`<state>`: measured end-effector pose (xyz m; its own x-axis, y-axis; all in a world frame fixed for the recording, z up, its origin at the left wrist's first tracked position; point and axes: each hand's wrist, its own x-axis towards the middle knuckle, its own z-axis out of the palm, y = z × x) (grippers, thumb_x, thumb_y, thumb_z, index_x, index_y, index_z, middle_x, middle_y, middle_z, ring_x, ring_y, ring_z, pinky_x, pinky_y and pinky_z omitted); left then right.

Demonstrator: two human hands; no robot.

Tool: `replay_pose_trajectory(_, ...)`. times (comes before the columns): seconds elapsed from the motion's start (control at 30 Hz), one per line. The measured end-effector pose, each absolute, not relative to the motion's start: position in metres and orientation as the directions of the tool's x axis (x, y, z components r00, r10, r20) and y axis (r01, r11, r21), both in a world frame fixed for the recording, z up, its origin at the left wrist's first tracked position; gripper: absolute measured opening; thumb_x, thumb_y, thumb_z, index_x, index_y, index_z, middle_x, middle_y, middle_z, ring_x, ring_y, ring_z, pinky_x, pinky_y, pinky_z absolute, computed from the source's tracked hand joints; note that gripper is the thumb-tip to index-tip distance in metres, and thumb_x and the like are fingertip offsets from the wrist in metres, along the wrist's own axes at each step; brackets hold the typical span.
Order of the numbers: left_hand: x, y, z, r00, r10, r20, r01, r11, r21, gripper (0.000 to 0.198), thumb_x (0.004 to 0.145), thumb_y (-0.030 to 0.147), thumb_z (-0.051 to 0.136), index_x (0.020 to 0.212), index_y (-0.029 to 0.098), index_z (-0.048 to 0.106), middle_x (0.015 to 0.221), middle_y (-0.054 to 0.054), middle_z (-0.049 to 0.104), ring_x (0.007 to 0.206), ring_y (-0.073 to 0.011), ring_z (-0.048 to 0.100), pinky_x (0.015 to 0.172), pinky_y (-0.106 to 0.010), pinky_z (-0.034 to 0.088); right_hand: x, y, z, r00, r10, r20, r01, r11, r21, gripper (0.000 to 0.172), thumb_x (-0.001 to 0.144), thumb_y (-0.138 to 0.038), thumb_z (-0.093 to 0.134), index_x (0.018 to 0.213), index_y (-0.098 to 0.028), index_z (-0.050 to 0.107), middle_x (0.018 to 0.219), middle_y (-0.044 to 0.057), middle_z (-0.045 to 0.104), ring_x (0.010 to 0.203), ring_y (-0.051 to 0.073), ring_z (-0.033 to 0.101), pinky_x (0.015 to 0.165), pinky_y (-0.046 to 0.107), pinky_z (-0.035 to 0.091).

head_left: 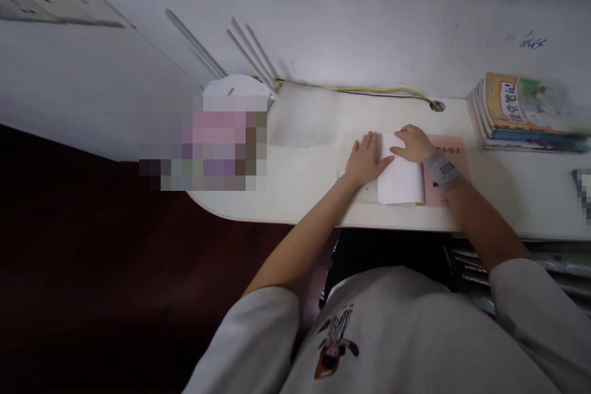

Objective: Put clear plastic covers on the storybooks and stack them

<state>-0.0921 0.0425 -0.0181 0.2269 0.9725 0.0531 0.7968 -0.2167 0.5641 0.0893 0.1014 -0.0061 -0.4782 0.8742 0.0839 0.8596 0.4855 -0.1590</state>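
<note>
A booklet with a pink cover [455, 163] lies on the table, with a white sheet or flap [399, 184] laid flat over its left part. My left hand [367, 160] rests palm down at the flap's left edge, fingers stretched and thumb reaching onto the white paper. Near the flap's top, my right hand [413, 143] touches the paper with thumb and bent fingers apart; its wrist, wearing a grey band [446, 169], covers part of the cover. What looks like clear plastic film [357, 191] extends left from under the white paper.
Another clear sheet [305, 117] lies farther left on the white table [277, 200]. A white router [237, 83] with long antennas stands at the back left, its yellow cable [369, 89] running to a hole. Stacked books [526, 111] sit at the right.
</note>
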Motion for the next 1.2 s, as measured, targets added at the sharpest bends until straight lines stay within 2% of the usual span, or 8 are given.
replay_pose_trajectory(0.13, -0.109, 0.047, -0.006, -0.124, 0.989, -0.079, 0.176, 0.100, 0.979, 0.056, 0.090, 0.037, 0.055, 0.140, 0.016, 0.041, 0.148, -0.016, 0.042, 0.136, -0.0248, 0.041, 0.111, -0.039, 0.035, 0.088, 0.100, -0.013, -0.425, 0.888, 0.176, 0.855, 0.458, -0.243, 0.043, 0.084, -0.038, 0.056, 0.120, -0.015, 0.061, 0.117, 0.016, 0.058, 0.111, 0.032, 0.052, 0.096, 0.049, 0.041)
replay_pose_trajectory(0.3, -0.142, 0.055, 0.006, -0.005, 0.890, -0.456, -0.384, 0.419, 0.823, 0.015, 0.084, 0.007, 0.054, 0.097, 0.008, 0.063, 0.089, -0.012, 0.068, 0.079, -0.0146, 0.068, 0.085, -0.031, 0.055, 0.088, 0.098, -0.017, -0.363, 0.900, 0.242, 0.841, 0.428, -0.330, 0.047, 0.080, -0.032, 0.060, 0.123, -0.013, 0.060, 0.117, 0.015, 0.058, 0.111, 0.031, 0.053, 0.100, 0.046, 0.041)
replay_pose_trajectory(0.4, -0.156, 0.060, 0.004, 0.128, 0.884, -0.449, -0.101, 0.462, 0.881, 0.016, 0.081, 0.004, 0.053, 0.087, 0.009, 0.067, 0.077, -0.008, 0.069, 0.065, -0.0121, 0.065, 0.074, -0.030, 0.057, 0.087, 0.097, -0.018, -0.331, 0.911, 0.246, 0.833, 0.404, -0.377, 0.045, 0.080, -0.026, 0.057, 0.123, -0.011, 0.060, 0.118, 0.016, 0.058, 0.112, 0.029, 0.053, 0.102, 0.044, 0.041)
replay_pose_trajectory(0.47, -0.161, 0.062, 0.000, 0.181, 0.941, -0.286, 0.256, 0.236, 0.938, 0.020, 0.081, 0.009, 0.054, 0.091, 0.012, 0.071, 0.084, -0.008, 0.071, 0.072, -0.0147, 0.066, 0.078, -0.033, 0.056, 0.085, 0.095, -0.019, -0.294, 0.919, 0.262, 0.833, 0.381, -0.402, 0.043, 0.081, -0.022, 0.054, 0.122, -0.010, 0.060, 0.118, 0.016, 0.058, 0.112, 0.029, 0.053, 0.102, 0.043, 0.041)
replay_pose_trajectory(0.6, -0.164, 0.064, -0.008, 0.433, 0.886, 0.168, 0.724, -0.452, 0.522, 0.032, 0.088, 0.024, 0.051, 0.113, 0.022, 0.070, 0.119, -0.011, 0.066, 0.114, -0.0260, 0.056, 0.103, -0.049, 0.041, 0.083, 0.092, -0.023, -0.255, 0.919, 0.300, 0.831, 0.367, -0.418, 0.040, 0.082, -0.019, 0.050, 0.119, -0.012, 0.062, 0.116, 0.015, 0.059, 0.112, 0.028, 0.053, 0.101, 0.044, 0.043)
replay_pose_trajectory(0.77, -0.161, 0.068, -0.013, 0.520, 0.831, 0.199, 0.834, -0.544, 0.090, 0.044, 0.094, 0.045, 0.043, 0.135, 0.032, 0.054, 0.145, -0.014, 0.045, 0.138, -0.0368, 0.031, 0.109, -0.067, 0.017, 0.080, 0.087, -0.022, -0.282, 0.907, 0.314, 0.826, 0.396, -0.402, 0.035, 0.083, -0.018, 0.049, 0.113, -0.016, 0.065, 0.110, 0.013, 0.061, 0.109, 0.027, 0.054, 0.097, 0.044, 0.044)
replay_pose_trajectory(0.97, -0.154, 0.088, -0.021, 0.546, 0.833, 0.083, 0.820, -0.553, 0.147, 0.045, 0.096, 0.047, 0.038, 0.140, 0.037, 0.047, 0.162, -0.007, 0.013, 0.146, -0.0421, 0.008, 0.107, -0.070, 0.018, 0.078, 0.081, -0.016, -0.306, 0.907, 0.289, 0.823, 0.404, -0.398, 0.033, 0.084, -0.019, 0.049, 0.112, -0.016, 0.065, 0.114, 0.014, 0.059, 0.111, 0.028, 0.051, 0.098, 0.046, 0.042)
replay_pose_trajectory(1.2, -0.153, 0.094, -0.019, 0.561, 0.828, -0.016, 0.819, -0.552, 0.155, 0.048, 0.098, 0.044, 0.034, 0.145, 0.036, 0.038, 0.159, -0.009, 0.024, 0.145, -0.0372, 0.017, 0.110, -0.065, 0.019, 0.076, 0.078, -0.014, -0.306, 0.911, 0.275, 0.830, 0.397, -0.391, 0.032, 0.084, -0.019, 0.048, 0.111, -0.015, 0.066, 0.114, 0.014, 0.058, 0.111, 0.028, 0.050, 0.096, 0.045, 0.041)
